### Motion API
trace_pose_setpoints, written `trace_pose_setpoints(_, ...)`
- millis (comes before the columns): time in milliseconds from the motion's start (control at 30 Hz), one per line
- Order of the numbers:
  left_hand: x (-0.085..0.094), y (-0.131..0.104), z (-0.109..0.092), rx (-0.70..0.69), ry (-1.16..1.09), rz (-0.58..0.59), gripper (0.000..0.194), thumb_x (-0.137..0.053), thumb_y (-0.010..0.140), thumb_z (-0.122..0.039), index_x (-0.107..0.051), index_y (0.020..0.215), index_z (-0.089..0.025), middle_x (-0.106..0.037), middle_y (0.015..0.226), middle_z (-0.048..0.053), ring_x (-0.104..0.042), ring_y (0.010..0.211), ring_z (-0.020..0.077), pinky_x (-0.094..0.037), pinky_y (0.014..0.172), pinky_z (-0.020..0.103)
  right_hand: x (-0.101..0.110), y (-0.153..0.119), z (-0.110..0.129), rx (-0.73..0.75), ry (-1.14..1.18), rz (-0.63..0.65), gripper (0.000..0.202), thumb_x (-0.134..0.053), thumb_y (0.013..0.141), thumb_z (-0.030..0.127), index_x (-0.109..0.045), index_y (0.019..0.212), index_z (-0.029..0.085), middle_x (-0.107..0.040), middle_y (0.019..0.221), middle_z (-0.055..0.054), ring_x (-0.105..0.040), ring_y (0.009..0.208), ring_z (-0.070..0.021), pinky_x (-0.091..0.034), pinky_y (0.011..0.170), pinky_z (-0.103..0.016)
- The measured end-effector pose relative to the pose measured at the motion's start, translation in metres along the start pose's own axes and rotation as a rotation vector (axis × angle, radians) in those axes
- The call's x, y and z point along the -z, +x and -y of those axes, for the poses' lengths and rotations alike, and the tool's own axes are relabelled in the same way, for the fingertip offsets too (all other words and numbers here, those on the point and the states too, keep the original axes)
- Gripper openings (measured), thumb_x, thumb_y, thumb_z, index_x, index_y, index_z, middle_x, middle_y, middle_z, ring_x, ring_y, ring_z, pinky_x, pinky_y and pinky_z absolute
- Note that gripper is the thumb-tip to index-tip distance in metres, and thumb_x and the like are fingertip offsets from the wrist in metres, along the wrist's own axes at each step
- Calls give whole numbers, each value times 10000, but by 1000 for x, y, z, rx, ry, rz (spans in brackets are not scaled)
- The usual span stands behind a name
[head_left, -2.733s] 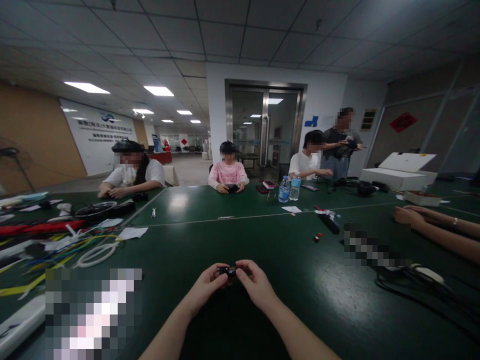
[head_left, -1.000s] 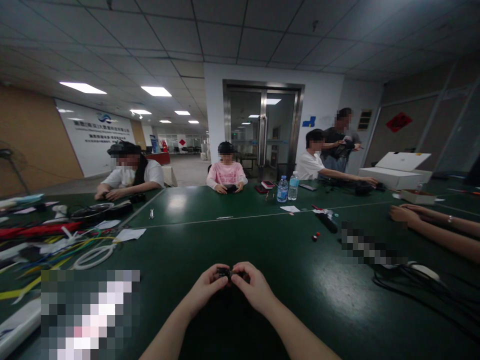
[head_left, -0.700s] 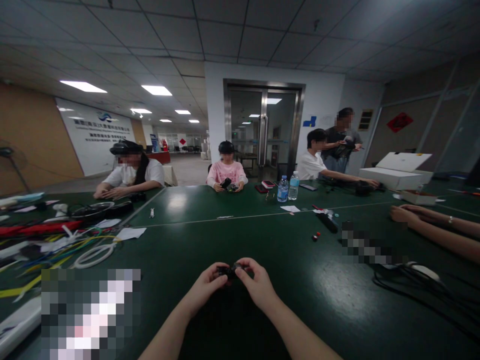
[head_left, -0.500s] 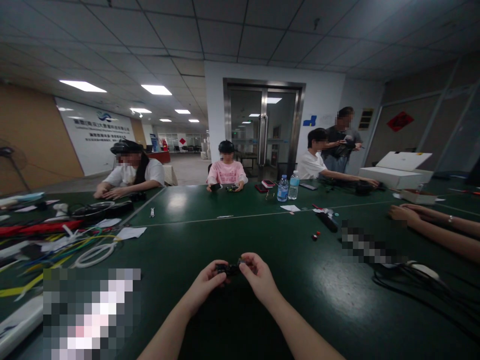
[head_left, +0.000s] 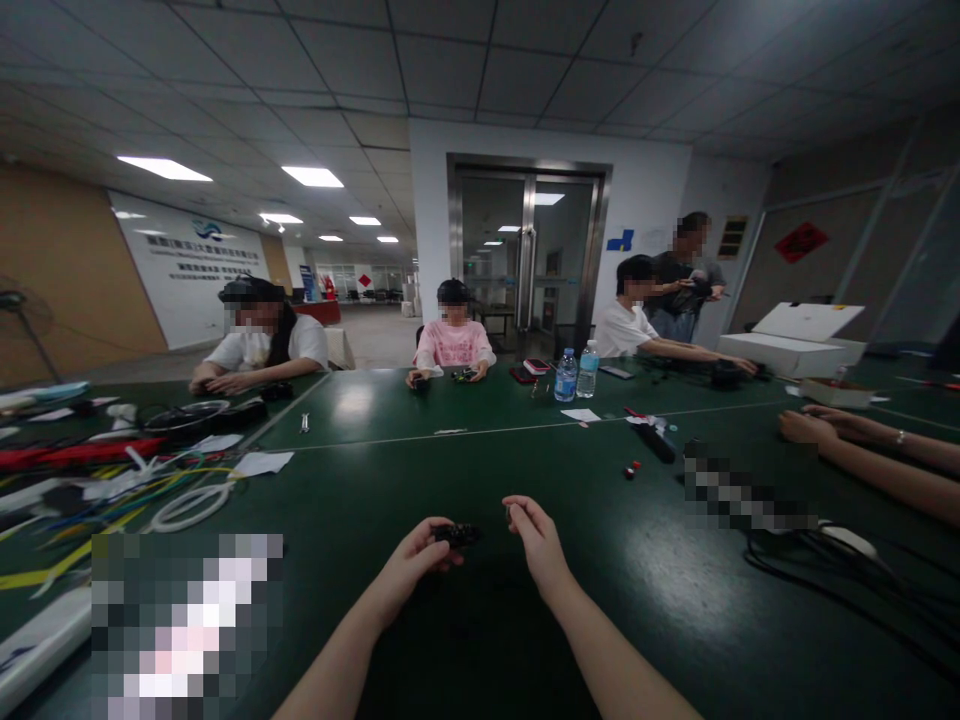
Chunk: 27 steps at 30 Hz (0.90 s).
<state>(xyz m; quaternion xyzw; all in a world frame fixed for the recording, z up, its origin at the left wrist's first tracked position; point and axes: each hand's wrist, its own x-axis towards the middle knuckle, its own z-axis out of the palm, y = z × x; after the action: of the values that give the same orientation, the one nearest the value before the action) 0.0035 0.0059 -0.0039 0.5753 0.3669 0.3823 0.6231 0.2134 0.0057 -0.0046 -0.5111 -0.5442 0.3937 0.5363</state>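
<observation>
Between the thumb and fingers of my left hand is a small black part, dark and uneven in outline, its exact kind too small to make out. It points rightward, above the dark green table. My right hand is apart from it, a short way to the right. Its thumb and forefinger are pinched together. A tiny thing seems to show at those fingertips, but I cannot make it out.
Tangled cables and papers lie at the left. Two water bottles stand toward the far side. A black tool and black cords are at the right, near another person's arms. Co-workers sit across the table.
My right hand has come away from the black part and moved slightly right and up. My left hand still holds the part in nearly the same place.
</observation>
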Motion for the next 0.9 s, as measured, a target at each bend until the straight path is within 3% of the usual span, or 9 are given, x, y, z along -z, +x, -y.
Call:
trace_pose_setpoints(267, -1, -2, -1, 21, 25, -8, 385, -584, 742, -350, -469, 1083, -214, -594, 1050, 82, -579, 924, 218, -402, 797, 341, 11, 7, -11, -8, 4, -151, 317, -361, 821, 445, -574, 933, 238, -559, 877, -50, -523, 798, -209, -466, 687, -348)
trace_pose_setpoints(500, 1, -2, 2, 7, 40, 22, 421, -567, 764, -319, -406, 1141, -224, -596, 1015, 72, -570, 907, 204, -398, 797, 338, 14, 10, -10, 18, 52, -220, 319, -376, 816, 417, -526, 1031, 237, -548, 911, -48, -527, 815, -202, -468, 725, -347)
trace_pose_setpoints(733, -1, -1, 0, 17, 33, 26, 458, -610, 726, -300, -401, 1130, -252, -593, 1001, 45, -575, 876, 186, -395, 772, 310, 9, 9, -6, 37, 20, -153, 336, -437, 791, 475, -560, 985, 230, -587, 850, -38, -547, 812, -206, -465, 702, -335)
trace_pose_setpoints(900, -2, -2, -2, 32, 44, 33, 440, -581, 750, -298, -393, 1144, -248, -575, 1041, 61, -569, 906, 196, -398, 804, 332, 8, 4, 7, 26, -4, -60, 297, -525, 746, 448, -597, 940, 234, -622, 913, -33, -563, 890, -226, -466, 736, -344)
